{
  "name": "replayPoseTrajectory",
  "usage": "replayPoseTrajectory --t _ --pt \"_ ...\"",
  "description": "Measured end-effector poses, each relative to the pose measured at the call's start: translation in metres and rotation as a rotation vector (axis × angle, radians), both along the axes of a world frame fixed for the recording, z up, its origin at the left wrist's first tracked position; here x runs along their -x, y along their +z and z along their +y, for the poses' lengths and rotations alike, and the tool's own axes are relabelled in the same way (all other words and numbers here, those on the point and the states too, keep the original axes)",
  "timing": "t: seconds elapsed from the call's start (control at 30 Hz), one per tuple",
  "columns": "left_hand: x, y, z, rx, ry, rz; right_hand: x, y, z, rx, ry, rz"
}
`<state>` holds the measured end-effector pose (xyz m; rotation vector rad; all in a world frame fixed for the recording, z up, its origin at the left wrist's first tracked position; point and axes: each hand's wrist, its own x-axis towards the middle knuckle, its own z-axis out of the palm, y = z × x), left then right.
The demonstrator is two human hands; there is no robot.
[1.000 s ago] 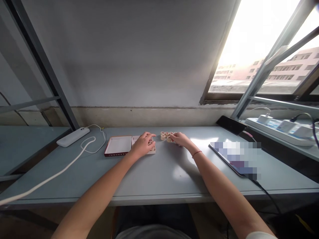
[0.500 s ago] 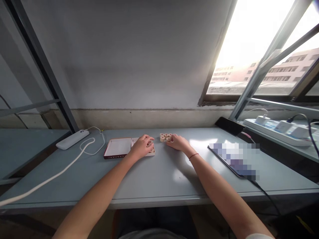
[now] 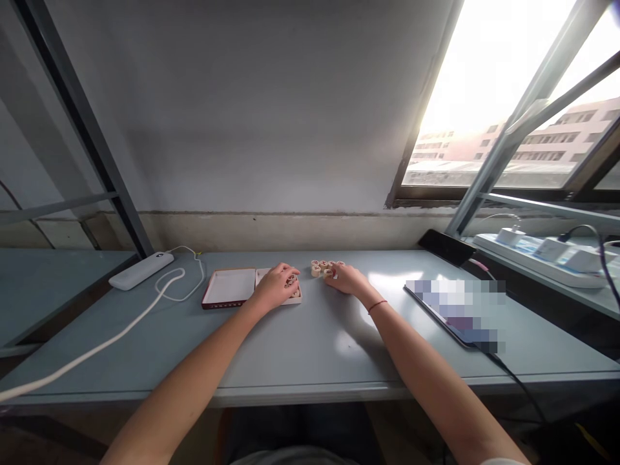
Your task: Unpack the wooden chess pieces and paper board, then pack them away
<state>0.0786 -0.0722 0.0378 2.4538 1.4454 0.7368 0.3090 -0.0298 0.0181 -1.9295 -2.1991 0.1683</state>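
Note:
Several round wooden pieces with markings [image 3: 316, 272] stand grouped on the grey desk. My right hand [image 3: 347, 279], with a red string at the wrist, is at the right side of this group, its fingers closed on a piece [image 3: 328, 274] at the near edge. My left hand [image 3: 276, 285] lies over a shallow box [image 3: 298, 299] with more round pieces in it. Its fingers are bent over those pieces, and what they grip is hidden. An open lid with a white inside and dark red edge [image 3: 234, 286] adjoins the box on the left.
A white power bank [image 3: 141, 271] with a white cable is at the left. To the right lie a tablet-like device with a blurred screen [image 3: 450, 313], a dark phone [image 3: 446, 246] and a power strip with plugs [image 3: 542, 258]. Metal frames rise on both sides.
My right hand has shifted very slightly, and the piece at its fingertips shows a little differently. My left hand has stayed over the box.

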Motion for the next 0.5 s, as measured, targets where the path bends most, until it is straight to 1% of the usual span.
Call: replayPoseTrajectory --t 0.17,0.3,0.5 --pt "0.0015 0.0006 0.0006 0.002 -0.014 -0.017 0.0013 0.0024 -0.0021 0.005 -0.019 -0.012" --pt "0.0031 -0.0019 0.0032 -0.023 -0.03 0.012 0.0032 0.0027 -0.0026 -0.006 -0.031 -0.017" --pt "0.0079 -0.0015 0.0081 -0.062 0.001 0.058 0.0039 -0.0002 -0.0007 -0.041 -0.047 -0.044"
